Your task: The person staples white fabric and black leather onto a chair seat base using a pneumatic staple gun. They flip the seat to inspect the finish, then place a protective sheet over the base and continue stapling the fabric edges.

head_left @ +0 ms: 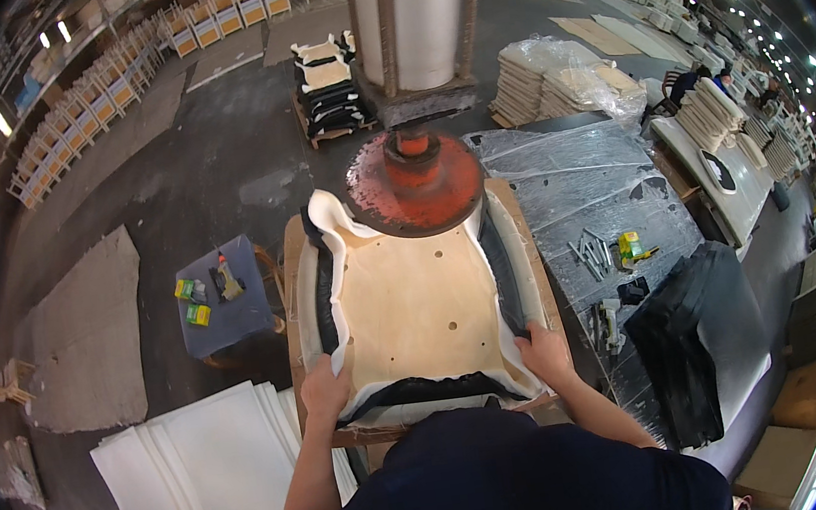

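A pale plywood chair seat board [419,304] with several small holes lies in front of me. White padding [334,289] and a black seat cover [422,391] rise around its edges, inside a pale raised rim [307,312]. Closed at the near left corner, my left hand [326,389] grips the edge of the cover and padding. My right hand [546,353] is closed on the same edge at the near right corner. A worn red press disc [413,179] covers the far end of the board; whether it touches is unclear.
A thick metal column [422,22] stands behind the disc. At right, a plastic-covered table [560,172] holds metal tools and black sheets [684,334]. White foam sheets [191,471] lie at near left. Beyond them, a stool [229,321] carries a glue bottle [227,279] and small boxes.
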The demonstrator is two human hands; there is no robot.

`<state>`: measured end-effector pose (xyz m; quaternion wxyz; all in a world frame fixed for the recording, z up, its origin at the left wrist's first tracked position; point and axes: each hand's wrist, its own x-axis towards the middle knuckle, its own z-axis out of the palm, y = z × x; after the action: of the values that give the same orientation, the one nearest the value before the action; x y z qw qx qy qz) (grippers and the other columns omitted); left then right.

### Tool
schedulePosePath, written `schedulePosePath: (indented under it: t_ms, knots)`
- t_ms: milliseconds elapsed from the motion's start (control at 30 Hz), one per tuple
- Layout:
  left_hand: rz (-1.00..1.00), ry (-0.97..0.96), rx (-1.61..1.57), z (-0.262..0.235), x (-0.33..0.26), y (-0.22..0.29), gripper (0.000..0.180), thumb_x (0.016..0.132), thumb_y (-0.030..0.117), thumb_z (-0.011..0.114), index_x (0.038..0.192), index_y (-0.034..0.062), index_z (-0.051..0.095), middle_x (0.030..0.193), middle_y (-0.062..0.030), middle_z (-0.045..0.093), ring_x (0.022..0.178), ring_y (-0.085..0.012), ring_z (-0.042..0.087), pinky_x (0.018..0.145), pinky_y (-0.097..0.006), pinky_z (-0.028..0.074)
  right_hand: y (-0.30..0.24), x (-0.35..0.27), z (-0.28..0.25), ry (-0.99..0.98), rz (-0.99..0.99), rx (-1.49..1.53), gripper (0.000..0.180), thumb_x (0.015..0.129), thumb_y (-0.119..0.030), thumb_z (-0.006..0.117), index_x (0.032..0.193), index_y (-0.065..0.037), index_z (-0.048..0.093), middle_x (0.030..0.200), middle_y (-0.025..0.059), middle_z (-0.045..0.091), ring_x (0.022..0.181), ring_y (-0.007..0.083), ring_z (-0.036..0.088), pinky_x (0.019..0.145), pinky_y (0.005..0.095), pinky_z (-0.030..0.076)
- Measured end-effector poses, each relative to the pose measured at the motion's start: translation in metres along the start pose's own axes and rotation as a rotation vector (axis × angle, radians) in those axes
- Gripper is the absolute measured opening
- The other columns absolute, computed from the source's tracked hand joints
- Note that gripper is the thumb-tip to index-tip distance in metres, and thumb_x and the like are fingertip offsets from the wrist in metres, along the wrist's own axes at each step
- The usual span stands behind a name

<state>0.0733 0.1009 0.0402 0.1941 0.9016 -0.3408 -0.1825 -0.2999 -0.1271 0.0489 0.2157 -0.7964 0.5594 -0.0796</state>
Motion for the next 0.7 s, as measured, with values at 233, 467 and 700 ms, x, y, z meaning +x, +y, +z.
schedulePosePath:
  t_ms: [233, 467, 700]
  knots:
    - [0.170, 0.007, -0.574, -0.040, 0.019, -0.004, 0.041, 0.091, 0.028, 0.074, 0.118, -0.0025, 0.077, 0.104, -0.0273, 0.079, 0.098, -0.0416, 0.079, 0.091, -0.049, 0.058, 0.005, 0.031, -0.078, 0.142, -0.107, 0.760, 0.021, 0.089, -0.017, 0.088, 0.087, -0.001, 0.075, 0.081, 0.0061, 0.072, 0.078, 0.0107, 0.064, 0.069, 0.0328, 0.052]
    - [0.235, -0.331, -0.994, -0.066, -0.029, 0.108, 0.024, 0.097, 0.010, 0.076, 0.119, 0.0027, 0.075, 0.105, -0.0005, 0.077, 0.093, -0.0084, 0.069, 0.085, -0.028, 0.054, -0.040, -0.023, -0.336, 0.381, -0.227, 0.864, 0.017, 0.100, -0.013, 0.083, 0.112, -0.004, 0.076, 0.090, -0.0024, 0.071, 0.080, 0.0060, 0.066, 0.069, 0.0249, 0.053]
    - [0.239, -0.598, -1.222, -0.103, -0.064, 0.191, 0.017, 0.101, 0.015, 0.075, 0.115, 0.0054, 0.072, 0.097, 0.0021, 0.072, 0.084, -0.0052, 0.063, 0.078, -0.024, 0.049, 0.055, -0.084, -0.446, 0.299, -0.207, 0.744, 0.024, 0.106, -0.021, 0.077, 0.089, -0.010, 0.063, 0.081, -0.0076, 0.059, 0.070, 0.0013, 0.051, 0.060, 0.0237, 0.041]
